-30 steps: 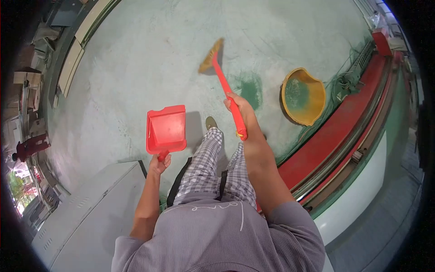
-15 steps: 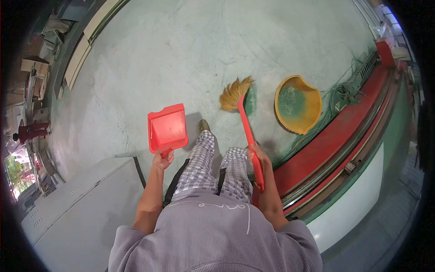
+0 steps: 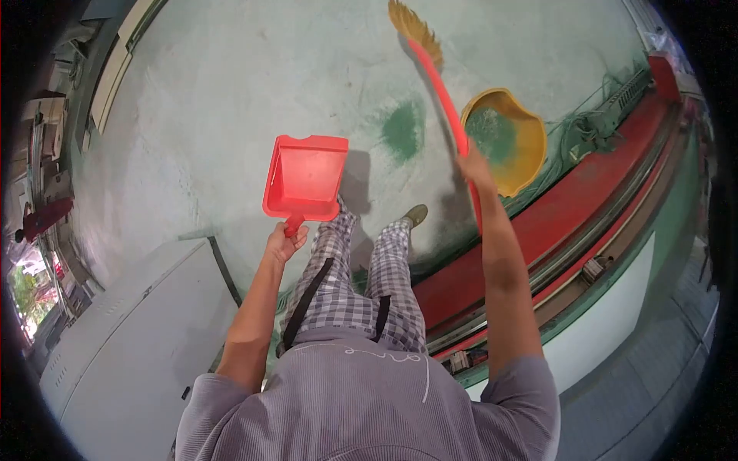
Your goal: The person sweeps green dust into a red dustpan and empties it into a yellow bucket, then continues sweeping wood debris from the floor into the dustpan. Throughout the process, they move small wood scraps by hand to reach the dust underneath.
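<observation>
My left hand [image 3: 286, 241] is closed round the short handle of a red dustpan [image 3: 309, 175], held out in front of my left leg. In my right hand [image 3: 477, 167] is the long red handle of a broom [image 3: 442, 96], reaching up and forward. Its straw-coloured bristles stand at the top of the view, beyond a pile of green powder [image 3: 403, 132] on the floor. Right beside the broom handle is a yellow basin [image 3: 529, 146] with green powder inside, partly hidden by my right hand and forearm.
A long red and green machine base [image 3: 530, 238] runs along my right side, with cables [image 3: 588, 142] near its far end. To my left stands a grey metal cabinet [image 3: 138, 307]. A person in red [image 3: 46, 219] is at the far left.
My right hand has swung the broom forward, away from the green powder, which now shows fully. The dustpan has moved slightly forward and right. My feet have stepped.
</observation>
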Tool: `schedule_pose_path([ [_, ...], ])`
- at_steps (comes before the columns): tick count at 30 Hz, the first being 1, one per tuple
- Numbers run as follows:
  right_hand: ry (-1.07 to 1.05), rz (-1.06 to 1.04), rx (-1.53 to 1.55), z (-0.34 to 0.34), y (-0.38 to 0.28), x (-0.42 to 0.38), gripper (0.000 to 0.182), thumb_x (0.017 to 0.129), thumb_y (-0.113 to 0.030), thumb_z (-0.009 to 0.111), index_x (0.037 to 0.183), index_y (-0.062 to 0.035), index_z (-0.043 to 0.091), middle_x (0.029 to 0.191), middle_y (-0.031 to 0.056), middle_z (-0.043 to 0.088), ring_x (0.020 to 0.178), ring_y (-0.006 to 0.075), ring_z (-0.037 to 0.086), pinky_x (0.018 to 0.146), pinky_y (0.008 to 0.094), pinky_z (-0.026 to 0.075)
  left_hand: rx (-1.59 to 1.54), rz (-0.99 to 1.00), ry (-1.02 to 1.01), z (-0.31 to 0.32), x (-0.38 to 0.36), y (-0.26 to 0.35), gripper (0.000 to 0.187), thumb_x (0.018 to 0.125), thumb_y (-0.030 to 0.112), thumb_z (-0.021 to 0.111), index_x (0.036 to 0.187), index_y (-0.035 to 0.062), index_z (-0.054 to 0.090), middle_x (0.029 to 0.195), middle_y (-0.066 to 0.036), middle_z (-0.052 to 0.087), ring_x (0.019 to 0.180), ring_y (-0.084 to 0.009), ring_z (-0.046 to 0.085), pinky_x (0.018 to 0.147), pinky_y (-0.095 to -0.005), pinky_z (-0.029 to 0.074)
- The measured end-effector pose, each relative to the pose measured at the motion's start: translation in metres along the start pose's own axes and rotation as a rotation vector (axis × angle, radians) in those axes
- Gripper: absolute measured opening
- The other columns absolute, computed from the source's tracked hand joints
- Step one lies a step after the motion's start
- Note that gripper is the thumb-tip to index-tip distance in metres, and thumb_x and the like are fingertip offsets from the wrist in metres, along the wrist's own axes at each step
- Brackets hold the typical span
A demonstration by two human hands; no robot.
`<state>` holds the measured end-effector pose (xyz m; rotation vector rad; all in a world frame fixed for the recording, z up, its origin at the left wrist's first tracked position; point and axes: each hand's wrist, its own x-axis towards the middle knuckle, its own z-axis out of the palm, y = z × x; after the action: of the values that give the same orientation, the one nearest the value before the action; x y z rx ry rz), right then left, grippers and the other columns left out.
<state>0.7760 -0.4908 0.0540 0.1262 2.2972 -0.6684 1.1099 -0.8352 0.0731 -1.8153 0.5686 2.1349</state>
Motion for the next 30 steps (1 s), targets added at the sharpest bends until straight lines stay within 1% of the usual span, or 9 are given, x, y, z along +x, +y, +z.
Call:
schedule_pose_path([
  [5,-0.085,0.166,-0.075,0.036,-0.002,0.027,0.032,0.067,-0.014,0.048,0.097,-0.0064,0.041,0.072,0.0179,0.055,0.057,0.0305,0.055,0.053,0.0393,0.043,0.054,-0.011,0.069,-0.008,0.005,-0.005,0.030,0.078,0.021,0.031,0.099,0.0023,0.043,0.083,-0.013,0.055,0.074,-0.0228,0.056,0.066,-0.0342,0.044],
  [7,0.031,-0.072,-0.483,0.075,0.054,0.025,0.031,0.067,-0.014,0.047,0.097,-0.0050,0.042,0.074,0.0184,0.056,0.064,0.0320,0.056,0.058,0.0402,0.044,0.075,-0.003,0.086,-0.018,0.004,-0.011,0.030,0.078,0.022,0.031,0.098,0.0027,0.043,0.083,-0.013,0.054,0.074,-0.0228,0.056,0.065,-0.0341,0.044],
  [11,-0.294,0.161,-0.191,0.058,0.044,-0.056,0.037,0.068,-0.016,0.044,0.103,-0.0026,0.039,0.084,0.0213,0.054,0.079,0.0347,0.054,0.068,0.0411,0.042,0.114,0.005,0.119,-0.020,0.001,-0.012,0.031,0.079,0.027,0.032,0.096,0.0048,0.044,0.081,-0.012,0.055,0.070,-0.0213,0.056,0.062,-0.0330,0.045],
  [15,-0.301,-0.023,-0.158,0.032,0.059,-0.126,0.050,0.070,-0.020,0.046,0.117,-0.0077,0.031,0.089,0.0198,0.053,0.073,0.0320,0.055,0.063,0.0376,0.043,0.144,0.011,0.153,-0.022,-0.010,-0.004,0.032,0.079,0.030,0.033,0.097,0.0071,0.045,0.079,-0.012,0.055,0.068,-0.0203,0.056,0.060,-0.0322,0.045],
  [18,-0.057,-0.391,-0.191,0.025,0.079,-0.163,0.053,0.070,-0.018,0.046,0.119,-0.0085,0.029,0.083,0.0183,0.054,0.060,0.0268,0.054,0.053,0.0345,0.043,0.162,0.035,0.140,-0.012,-0.018,0.003,0.032,0.080,0.031,0.034,0.098,0.0079,0.045,0.079,-0.011,0.055,0.068,-0.0208,0.056,0.058,-0.0320,0.045],
  [20,-0.179,0.058,-0.018,0.011,0.062,-0.195,0.054,0.070,-0.016,0.047,0.120,-0.0084,0.028,0.075,0.0151,0.054,0.055,0.0229,0.053,0.048,0.0329,0.042,0.197,0.035,0.152,-0.015,-0.026,0.002,0.032,0.080,0.032,0.035,0.099,0.0082,0.044,0.078,-0.011,0.054,0.069,-0.0211,0.056,0.058,-0.0320,0.045],
  [24,-0.112,0.016,0.020,0.036,0.093,-0.172,0.054,0.071,-0.016,0.047,0.120,-0.0062,0.027,0.068,0.0120,0.053,0.052,0.0194,0.052,0.044,0.0306,0.041,0.158,0.066,0.147,-0.017,-0.019,0.002,0.031,0.080,0.032,0.037,0.098,0.0078,0.045,0.078,-0.011,0.054,0.067,-0.0212,0.056,0.056,-0.0314,0.045],
  [27,-0.207,0.182,0.300,0.057,0.066,-0.152,0.042,0.070,-0.013,0.045,0.110,-0.0044,0.035,0.069,0.0155,0.053,0.055,0.0255,0.055,0.047,0.0362,0.044,0.177,0.060,0.133,-0.015,-0.018,0.001,0.031,0.080,0.032,0.037,0.097,0.0068,0.044,0.076,-0.012,0.054,0.066,-0.0209,0.057,0.054,-0.0305,0.045],
  [30,-0.342,0.290,0.416,0.072,0.048,-0.159,0.037,0.069,-0.011,0.045,0.104,-0.0056,0.036,0.053,0.0069,0.045,0.040,0.0172,0.047,0.035,0.0322,0.038,0.193,0.043,0.127,-0.018,-0.025,0.001,0.032,0.079,0.034,0.038,0.094,0.0057,0.044,0.075,-0.012,0.054,0.064,-0.0207,0.057,0.052,-0.0297,0.045],
])
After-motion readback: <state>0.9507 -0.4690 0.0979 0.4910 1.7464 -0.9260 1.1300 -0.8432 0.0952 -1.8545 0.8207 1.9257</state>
